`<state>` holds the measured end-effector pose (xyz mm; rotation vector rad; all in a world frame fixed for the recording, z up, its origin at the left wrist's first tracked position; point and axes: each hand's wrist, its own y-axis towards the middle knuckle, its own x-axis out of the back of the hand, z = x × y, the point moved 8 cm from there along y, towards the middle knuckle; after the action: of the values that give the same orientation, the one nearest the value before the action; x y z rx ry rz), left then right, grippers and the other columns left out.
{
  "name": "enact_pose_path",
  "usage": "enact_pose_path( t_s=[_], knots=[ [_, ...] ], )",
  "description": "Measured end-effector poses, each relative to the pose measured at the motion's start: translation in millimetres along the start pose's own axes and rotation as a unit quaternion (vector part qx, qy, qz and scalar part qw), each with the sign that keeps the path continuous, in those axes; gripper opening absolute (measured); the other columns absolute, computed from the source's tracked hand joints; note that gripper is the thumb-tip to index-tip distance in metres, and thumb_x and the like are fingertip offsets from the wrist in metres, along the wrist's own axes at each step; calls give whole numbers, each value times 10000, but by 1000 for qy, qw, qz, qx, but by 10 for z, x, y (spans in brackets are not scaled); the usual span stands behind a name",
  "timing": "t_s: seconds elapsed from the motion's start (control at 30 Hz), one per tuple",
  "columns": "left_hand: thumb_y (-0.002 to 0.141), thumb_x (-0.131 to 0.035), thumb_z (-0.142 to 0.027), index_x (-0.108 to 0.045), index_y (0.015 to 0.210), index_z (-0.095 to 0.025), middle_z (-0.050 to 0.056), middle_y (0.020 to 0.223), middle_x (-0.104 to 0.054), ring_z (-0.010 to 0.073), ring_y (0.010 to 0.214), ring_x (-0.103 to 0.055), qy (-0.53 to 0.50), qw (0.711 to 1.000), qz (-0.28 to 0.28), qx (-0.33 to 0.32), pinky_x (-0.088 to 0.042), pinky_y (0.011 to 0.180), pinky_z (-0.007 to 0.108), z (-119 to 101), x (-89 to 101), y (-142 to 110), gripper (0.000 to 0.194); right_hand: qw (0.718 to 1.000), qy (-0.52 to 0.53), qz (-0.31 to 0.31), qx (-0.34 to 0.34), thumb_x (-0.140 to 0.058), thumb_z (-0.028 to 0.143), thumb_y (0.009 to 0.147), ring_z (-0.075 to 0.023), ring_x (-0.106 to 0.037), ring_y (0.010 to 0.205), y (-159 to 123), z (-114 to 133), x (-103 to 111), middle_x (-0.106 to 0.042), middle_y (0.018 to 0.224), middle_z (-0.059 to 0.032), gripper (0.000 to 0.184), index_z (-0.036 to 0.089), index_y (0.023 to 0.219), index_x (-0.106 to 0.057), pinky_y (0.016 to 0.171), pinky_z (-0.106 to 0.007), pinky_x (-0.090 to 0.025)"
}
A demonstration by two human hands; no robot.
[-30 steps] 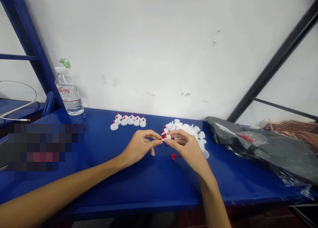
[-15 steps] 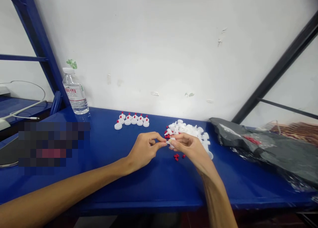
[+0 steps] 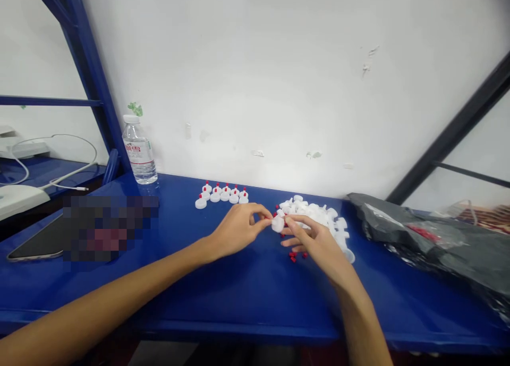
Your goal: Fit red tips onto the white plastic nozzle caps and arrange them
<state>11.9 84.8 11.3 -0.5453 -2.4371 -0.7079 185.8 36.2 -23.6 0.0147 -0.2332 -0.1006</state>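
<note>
In front of the white pile, a white nozzle cap (image 3: 278, 224) is held off the table between my two hands. My left hand (image 3: 239, 227) pinches its left side between thumb and forefinger, with a bit of red at the fingertips. The thumb and forefinger of my right hand (image 3: 314, 241) close at the cap's right edge, while the other fingers of that hand spread loosely below. Loose white nozzle caps (image 3: 314, 213) lie heaped behind my right hand. Small red tips (image 3: 292, 257) lie below it, and others show beside the heap.
Several white caps with red tips (image 3: 225, 194) stand in rows towards the wall. A water bottle (image 3: 140, 156) stands at the back left, near a dark flat device (image 3: 35, 244) and white cables (image 3: 71, 180). A grey plastic bag (image 3: 430, 244) covers the table's right side.
The view has shifted a little left, so things appear further right. The cap has turned, its round base now facing me, and my right hand's grip on it has loosened, lower fingers spreading.
</note>
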Motion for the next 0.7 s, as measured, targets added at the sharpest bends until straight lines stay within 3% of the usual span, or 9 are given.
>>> enact_pose_path(
  t_s=[0.17,0.3,0.43,0.57,0.7],
  knots=[
    [862,-577,-191,-754,840,-199,50,878,-766,194,750,-680,197,980,29,32,-446,674,273,356,444,195,179,1000,-5,-24,12,-682,631,844,-201,-762,754,13,0,28,-796,1006,-88,540,229,1201,-635,659,-286,-555],
    [817,-500,-106,-735,872,-181,125,897,-751,278,822,-702,398,910,38,111,-444,663,317,578,762,184,253,999,3,-34,20,-675,604,856,-190,-752,743,4,23,63,-797,982,-73,524,236,1221,-602,667,-286,-539],
    [828,-471,-66,-719,960,-157,169,1010,-740,299,915,-711,484,860,68,145,-474,705,329,641,773,129,296,999,9,-46,25,-672,597,852,-190,-740,722,-3,38,89,-792,958,-66,542,237,1248,-587,659,-291,-534],
    [908,-412,-91,-692,1109,-150,187,1122,-722,312,1023,-700,507,847,67,147,-499,775,348,670,730,120,350,998,5,-56,41,-659,588,858,-190,-726,694,-1,61,115,-782,918,-59,522,227,1230,-594,640,-292,-523],
    [958,-385,-147,-618,1252,-156,184,1088,-723,329,961,-713,518,842,38,145,-509,749,379,636,728,119,375,991,-51,-107,55,-617,556,894,-201,-721,683,-6,84,214,-775,900,-45,429,236,1180,-626,639,-311,-512]
  ],
)
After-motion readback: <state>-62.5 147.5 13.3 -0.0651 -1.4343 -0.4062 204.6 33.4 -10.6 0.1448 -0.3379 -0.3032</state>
